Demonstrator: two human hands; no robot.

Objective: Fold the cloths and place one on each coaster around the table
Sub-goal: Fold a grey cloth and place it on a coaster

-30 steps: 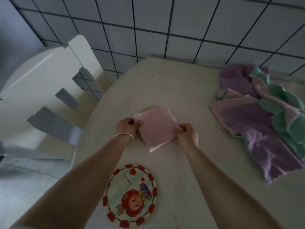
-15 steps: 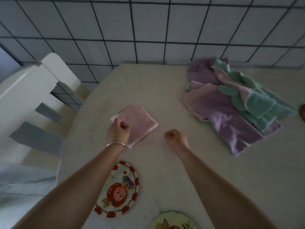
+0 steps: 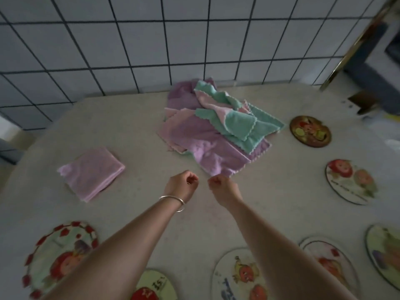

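Left to right. Near-left edge of the table (image 3: 129, 131): red-rimmed coaster (image 3: 58, 256) with a cartoon print, bare, partly under your left forearm. Behind it, the folded pink cloth (image 3: 92, 171) lies flat; a sliver of something shows under its near edge, probably a coaster, can't confirm. Near edge, centre-left: another coaster (image 3: 155, 286), dark lettering that looks like "15" — too blurred to trust.

Your left hand (image 3: 183, 187), bangle (image 3: 173, 201) on the wrist, fingers curled in, holding nothing, apart from the folded cloth. Your right hand (image 3: 223, 189) just beside it, fingers also curled, knuckles right at the near corner of the pile (image 3: 216, 131); can't tell if it touches the fabric or pinches it.

The pile: unfolded purple, pink and green cloths, heaped mid-table toward the tiled wall (image 3: 151, 40).

Right of your right forearm, blue-scrawl coaster (image 3: 236, 276): blue writing, unreadable. Next to it, a coaster (image 3: 333, 263) partly hidden by the arm. Right side, far to near: dark coaster (image 3: 310, 131), fruit coaster (image 3: 350, 181) with a line of small text, illegible, and an edge coaster (image 3: 385, 250) cut by the frame. All bare.
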